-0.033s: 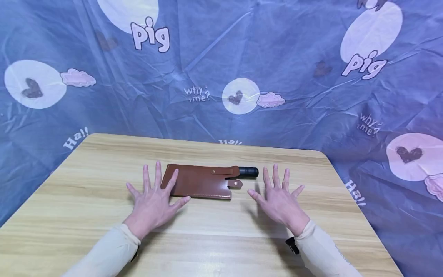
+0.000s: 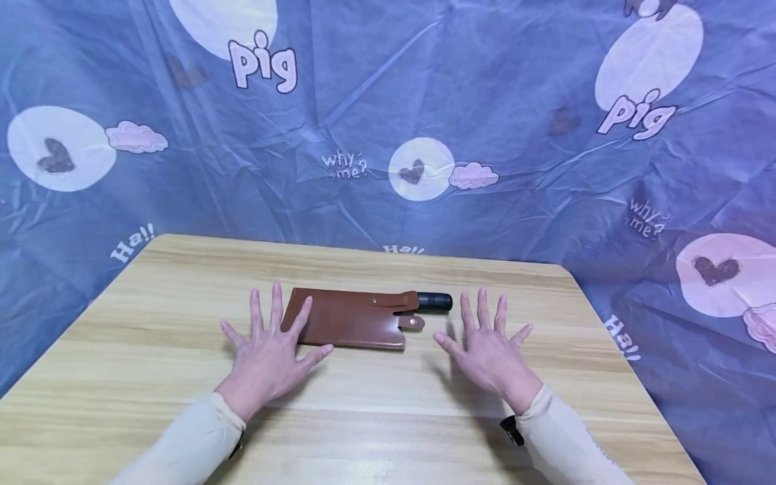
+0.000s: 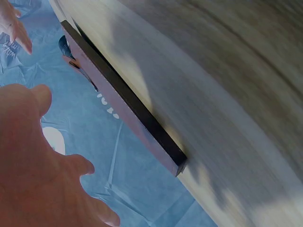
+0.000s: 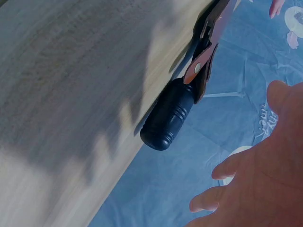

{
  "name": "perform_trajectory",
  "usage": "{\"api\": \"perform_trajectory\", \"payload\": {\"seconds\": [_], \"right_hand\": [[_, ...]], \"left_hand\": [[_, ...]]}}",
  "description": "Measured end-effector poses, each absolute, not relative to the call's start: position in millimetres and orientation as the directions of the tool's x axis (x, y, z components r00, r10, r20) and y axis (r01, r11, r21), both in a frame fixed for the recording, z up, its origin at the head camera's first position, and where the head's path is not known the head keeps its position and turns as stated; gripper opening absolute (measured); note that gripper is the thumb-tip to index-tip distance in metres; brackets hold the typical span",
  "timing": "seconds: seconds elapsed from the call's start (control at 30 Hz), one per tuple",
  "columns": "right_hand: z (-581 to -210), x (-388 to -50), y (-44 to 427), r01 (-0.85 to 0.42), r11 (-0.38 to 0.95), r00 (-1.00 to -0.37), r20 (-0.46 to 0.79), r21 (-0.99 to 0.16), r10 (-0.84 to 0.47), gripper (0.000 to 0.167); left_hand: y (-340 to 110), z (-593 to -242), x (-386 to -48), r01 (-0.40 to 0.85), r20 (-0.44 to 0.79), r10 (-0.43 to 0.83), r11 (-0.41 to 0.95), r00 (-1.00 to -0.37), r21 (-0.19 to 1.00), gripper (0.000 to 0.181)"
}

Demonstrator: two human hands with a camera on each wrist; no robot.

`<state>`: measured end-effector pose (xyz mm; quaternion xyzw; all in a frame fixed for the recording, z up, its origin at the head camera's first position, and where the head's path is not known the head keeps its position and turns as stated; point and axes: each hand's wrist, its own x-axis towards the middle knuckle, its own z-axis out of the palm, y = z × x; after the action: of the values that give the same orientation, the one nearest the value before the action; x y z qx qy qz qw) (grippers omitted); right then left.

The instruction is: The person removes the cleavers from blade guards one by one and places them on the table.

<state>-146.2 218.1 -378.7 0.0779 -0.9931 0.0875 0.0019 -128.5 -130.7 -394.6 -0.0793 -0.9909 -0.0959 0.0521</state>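
A brown leather sheath [image 2: 351, 320] lies flat on the table, with a black ribbed handle [image 2: 434, 302] sticking out of its right end. Two snap straps show at that end, and the lower strap [image 2: 412, 322] points right. My left hand [image 2: 267, 364], fingers spread, hovers over the sheath's left end and holds nothing. To the right of the handle, my right hand [image 2: 494, 357] is also spread in the air, holding nothing. The left wrist view shows the sheath [image 3: 123, 99] beyond the left hand [image 3: 38, 165]; the right wrist view shows the handle [image 4: 168, 113] beside the right hand [image 4: 260, 175].
The light wooden table [image 2: 364, 431] has rounded back corners. Behind it and along its right side hangs a blue printed cloth [image 2: 364, 101]. Shadows of both hands fall on the tabletop.
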Motion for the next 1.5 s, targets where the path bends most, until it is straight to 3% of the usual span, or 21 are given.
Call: {"api": "perform_trajectory", "payload": {"seconds": [0.57, 0.7, 0.97, 1.2, 1.5], "right_hand": [[-378, -159, 224, -0.226, 0.960, -0.974, 0.022, -0.168, -0.225, 0.092], [-377, -169, 225, -0.286, 0.942, -0.958, 0.057, -0.175, -0.280, 0.084], [-379, -191, 222, -0.426, 0.884, -0.894, 0.238, -0.192, -0.379, 0.062], [-379, -199, 220, -0.422, 0.877, -0.901, 0.215, -0.228, -0.377, 0.056], [-384, -207, 219, -0.409, 0.873, -0.912, 0.159, -0.267, -0.378, 0.062]], "left_hand": [[-131, -394, -134, 0.222, 0.137, 0.208, 0.970, -0.969, 0.101, 0.092], [-132, -389, -139, 0.302, 0.128, 0.291, 0.950, -0.948, 0.079, 0.091], [-132, -384, -156, 0.474, 0.125, 0.462, 0.876, -0.878, 0.090, 0.090], [-130, -385, -175, 0.527, 0.112, 0.515, 0.840, -0.850, 0.128, 0.095], [-132, -390, -195, 0.555, 0.033, 0.559, 0.811, -0.828, 0.184, 0.099]]}}
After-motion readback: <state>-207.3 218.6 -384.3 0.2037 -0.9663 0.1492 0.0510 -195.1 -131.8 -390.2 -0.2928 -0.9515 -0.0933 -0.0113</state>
